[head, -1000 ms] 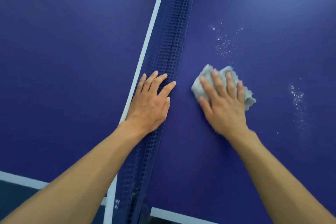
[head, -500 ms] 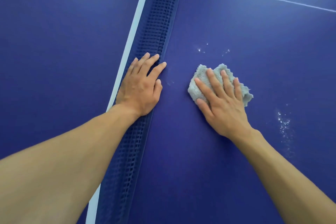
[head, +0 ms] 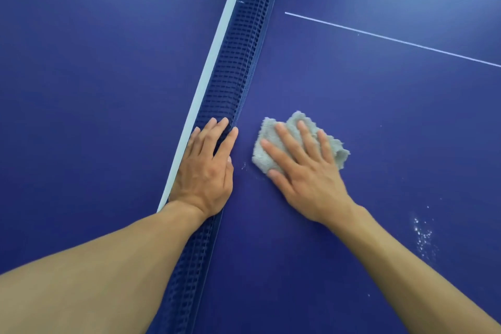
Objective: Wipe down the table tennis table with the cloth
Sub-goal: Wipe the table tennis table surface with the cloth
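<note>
A blue table tennis table [head: 352,95] fills the head view. A crumpled grey cloth [head: 271,141] lies on its right half, close beside the net. My right hand [head: 306,171] presses flat on the cloth with straight, spread fingers and covers its middle. My left hand [head: 206,168] rests palm down on top of the blue net [head: 244,51], fingers straight and pointing away from me.
White specks [head: 423,236] lie on the table at the lower right, and a few small ones [head: 244,167] sit between my hands. A thin white centre line [head: 393,39] crosses the far table. The net's white top band [head: 217,43] runs diagonally.
Both hands slid farther along the net, away from the near edge. The cloth passed over the speck patch that lay ahead of it, and those specks are gone.
</note>
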A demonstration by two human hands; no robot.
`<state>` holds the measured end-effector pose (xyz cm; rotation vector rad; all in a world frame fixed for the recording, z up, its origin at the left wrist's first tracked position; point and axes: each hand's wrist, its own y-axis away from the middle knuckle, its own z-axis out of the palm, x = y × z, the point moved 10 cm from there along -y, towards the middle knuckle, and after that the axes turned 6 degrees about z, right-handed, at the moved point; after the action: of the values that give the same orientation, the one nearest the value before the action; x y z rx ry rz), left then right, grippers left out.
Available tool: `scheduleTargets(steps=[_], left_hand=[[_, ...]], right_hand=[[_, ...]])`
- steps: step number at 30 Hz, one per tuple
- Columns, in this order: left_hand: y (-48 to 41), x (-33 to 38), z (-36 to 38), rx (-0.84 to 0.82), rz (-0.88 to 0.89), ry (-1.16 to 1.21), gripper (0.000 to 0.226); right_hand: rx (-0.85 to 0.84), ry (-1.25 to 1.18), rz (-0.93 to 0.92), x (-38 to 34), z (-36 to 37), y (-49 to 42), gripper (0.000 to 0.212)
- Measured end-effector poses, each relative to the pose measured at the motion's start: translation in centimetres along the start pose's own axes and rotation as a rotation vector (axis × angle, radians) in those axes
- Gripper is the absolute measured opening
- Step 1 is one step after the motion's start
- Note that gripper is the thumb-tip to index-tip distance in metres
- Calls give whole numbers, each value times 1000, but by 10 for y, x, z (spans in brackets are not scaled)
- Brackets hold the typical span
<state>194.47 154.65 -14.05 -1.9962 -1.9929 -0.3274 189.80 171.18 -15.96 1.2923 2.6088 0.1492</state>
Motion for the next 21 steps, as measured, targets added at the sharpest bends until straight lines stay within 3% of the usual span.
scheduleTargets(steps=[2,6,9,11,15,17,19,21], left_hand=[[0,-1,1,-8,3,-20,54],[0,-3,4,-10,2,-36,54],[0,-3,5,-14,7,-50,55],[0,-3,5,-19,11,-49,54],[-1,-2,4,-14,16,-36,54],[-1,-2,4,-18,17,-37,54],[0,-2,5,-20,22,-35,54],[-1,-3,5,-18,21,-37,54]], right_hand=[[10,-13,137,41,-8,-15,57],[74,-135,597,121,-38,-90,58],[84,-223,740,132,-49,-151,60],[47,-186,640,102,-46,-177,60],[-13,-50,102,13,-31,-145,58],[-62,-18,-53,12,-23,-107,58],[-62,-29,37,55,-25,-92,57],[-17,-78,340,119,-37,-96,56]])
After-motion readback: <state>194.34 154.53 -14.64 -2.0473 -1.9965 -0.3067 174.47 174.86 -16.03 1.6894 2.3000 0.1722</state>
